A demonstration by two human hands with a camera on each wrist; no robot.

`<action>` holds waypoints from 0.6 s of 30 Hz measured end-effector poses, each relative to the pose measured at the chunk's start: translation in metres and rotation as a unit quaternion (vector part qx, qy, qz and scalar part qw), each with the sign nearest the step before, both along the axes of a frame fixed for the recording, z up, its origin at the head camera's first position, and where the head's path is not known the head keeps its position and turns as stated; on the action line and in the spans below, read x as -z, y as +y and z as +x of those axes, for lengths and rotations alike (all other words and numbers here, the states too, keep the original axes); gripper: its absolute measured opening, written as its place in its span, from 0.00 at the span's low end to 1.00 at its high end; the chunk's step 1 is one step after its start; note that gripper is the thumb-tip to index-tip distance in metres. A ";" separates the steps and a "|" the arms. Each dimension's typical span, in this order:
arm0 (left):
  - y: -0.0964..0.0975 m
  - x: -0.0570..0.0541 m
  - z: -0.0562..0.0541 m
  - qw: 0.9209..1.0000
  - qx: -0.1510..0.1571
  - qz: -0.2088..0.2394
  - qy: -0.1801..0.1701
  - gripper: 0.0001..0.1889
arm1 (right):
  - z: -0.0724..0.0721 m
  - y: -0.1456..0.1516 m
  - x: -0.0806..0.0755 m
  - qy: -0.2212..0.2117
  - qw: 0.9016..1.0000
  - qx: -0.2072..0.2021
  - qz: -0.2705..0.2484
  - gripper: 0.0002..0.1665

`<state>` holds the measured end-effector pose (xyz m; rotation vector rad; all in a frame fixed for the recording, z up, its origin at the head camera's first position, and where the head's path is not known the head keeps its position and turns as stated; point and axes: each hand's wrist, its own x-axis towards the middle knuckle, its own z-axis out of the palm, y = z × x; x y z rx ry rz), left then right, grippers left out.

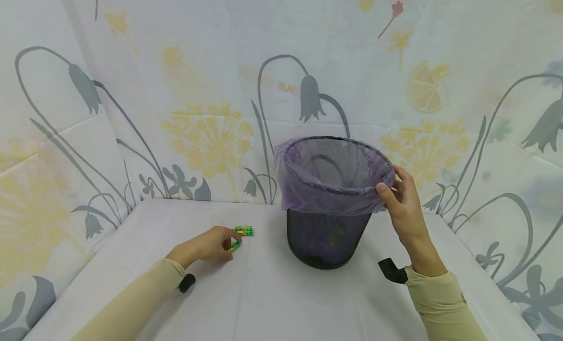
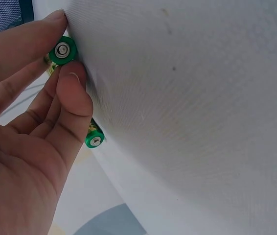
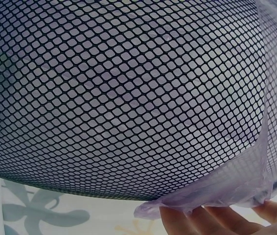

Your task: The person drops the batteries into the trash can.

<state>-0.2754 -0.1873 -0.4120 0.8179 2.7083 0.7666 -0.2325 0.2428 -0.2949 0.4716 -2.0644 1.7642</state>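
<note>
On the far left we see a beige sleeve point(image 1: 132, 297), a black wrist piece point(image 1: 186, 283) hanging under its cuff. Next comes the left hand point(image 1: 211, 244), its grip clamped on a green battery point(image 1: 234, 246) between thumb and finger, low at the white-covered bench point(image 1: 264, 292). Just beyond that lie more green batteries point(image 1: 244, 230) (a pair, by the look of them), partly hidden from the left wrist view by the fingers. To their right, between both hands, stands the black mesh bin point(image 1: 308, 233), a purple liner point(image 1: 303, 197) folded over its rim; a greenish patch inside is too blurred for us to name. The right hand point(image 1: 406, 211) has its grip clamped on the bin's lined rim. Flowered cloth point(image 1: 281, 38) walls in the bench behind.
</note>
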 end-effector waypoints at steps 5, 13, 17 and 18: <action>0.000 0.001 0.000 1.000 -0.001 0.001 0.001 0.20 | 0.000 0.000 0.000 -0.001 1.000 0.002 0.002 0.38; -0.003 0.001 -0.002 0.999 0.022 0.018 0.017 0.20 | 0.001 0.000 0.000 -0.003 1.000 0.000 0.000 0.38; -0.004 -0.007 -0.005 0.999 0.022 0.043 0.009 0.20 | 0.000 0.000 0.000 -0.003 1.000 0.001 -0.001 0.38; -0.004 -0.010 -0.005 0.998 0.022 0.050 0.004 0.20 | 0.000 0.000 0.000 -0.003 1.000 0.002 -0.001 0.38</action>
